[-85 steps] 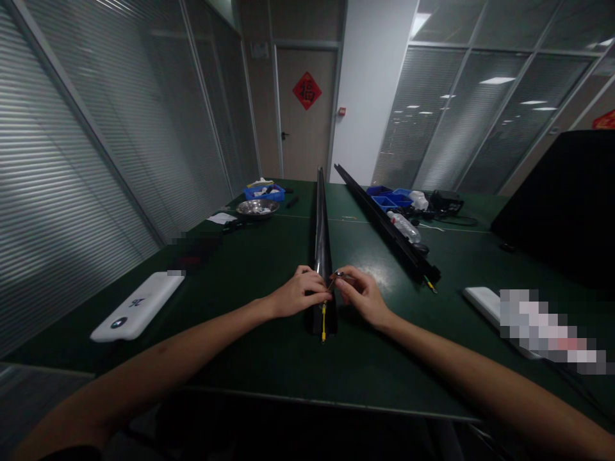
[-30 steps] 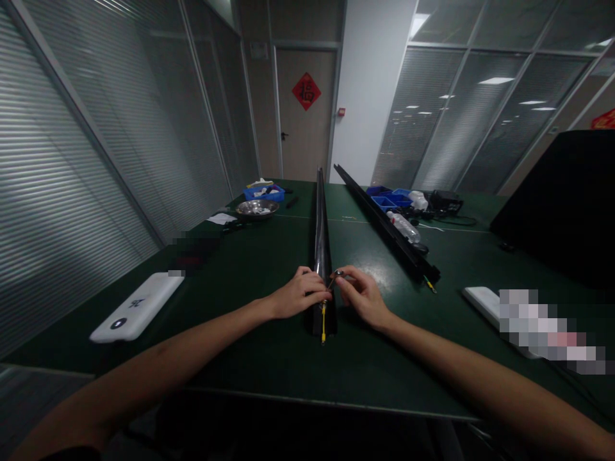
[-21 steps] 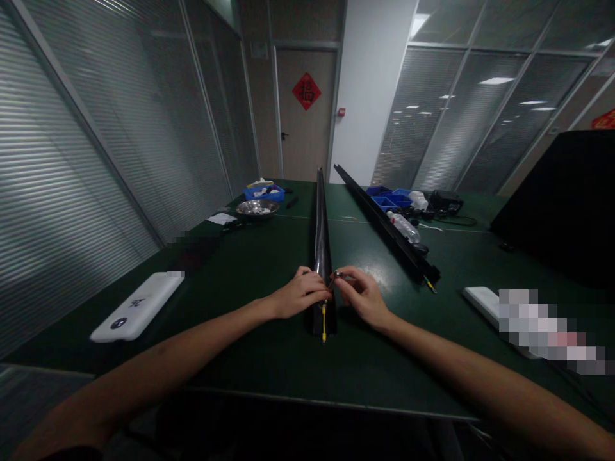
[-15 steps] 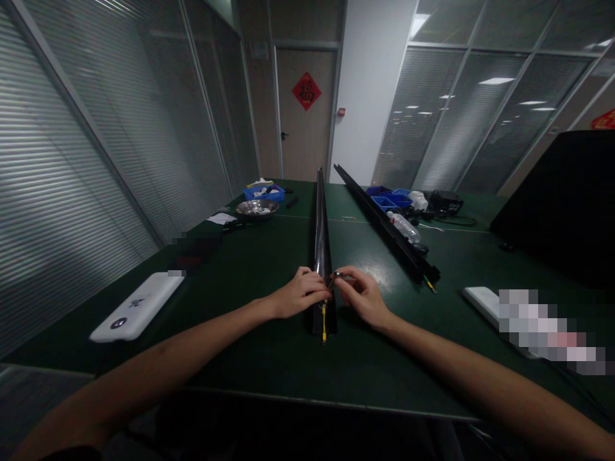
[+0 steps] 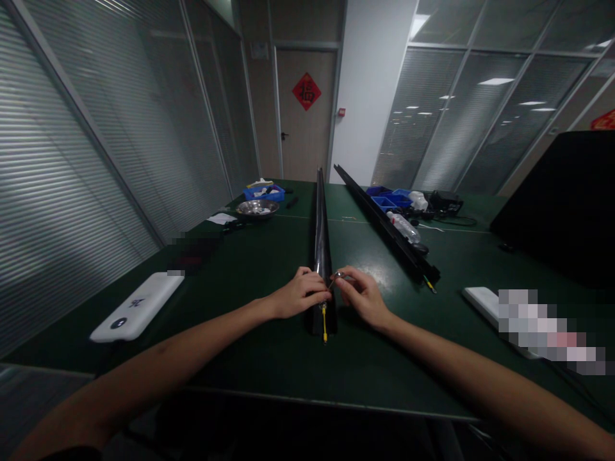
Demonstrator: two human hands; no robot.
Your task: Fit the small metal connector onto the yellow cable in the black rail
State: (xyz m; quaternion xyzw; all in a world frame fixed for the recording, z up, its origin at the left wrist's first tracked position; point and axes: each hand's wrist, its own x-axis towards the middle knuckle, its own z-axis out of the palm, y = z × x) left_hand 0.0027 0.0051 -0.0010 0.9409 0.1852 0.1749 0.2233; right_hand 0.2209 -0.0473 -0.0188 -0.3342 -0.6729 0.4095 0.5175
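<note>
A long black rail (image 5: 322, 246) lies on the green table (image 5: 269, 358), running straight away from me. My left hand (image 5: 303, 293) is closed over its near end, fingers resting across the rail. Just right of it my right hand (image 5: 362, 296) pinches a small shiny metal tool (image 5: 339, 274), whose thin shaft slants down toward my left fingertips. The tool's tip is hidden there, so I cannot tell what it touches. A short yellow ground wire (image 5: 325, 325) comes out from under my left fingers and lies along the rail's near end, its metal lug toward me.
A second black rail (image 5: 384, 221), with a yellow-green wire at its end, lies to the right. Beyond it are blue bins (image 5: 391, 197) and a plastic bottle (image 5: 403, 226). At left stand a metal bowl (image 5: 257, 208), a blue tray (image 5: 264, 193) and a white device (image 5: 137, 307).
The metal tool in my right fingers has turned slightly. The yellow wire's near end has shifted a little to the right. Both hands stay in nearly the same place.
</note>
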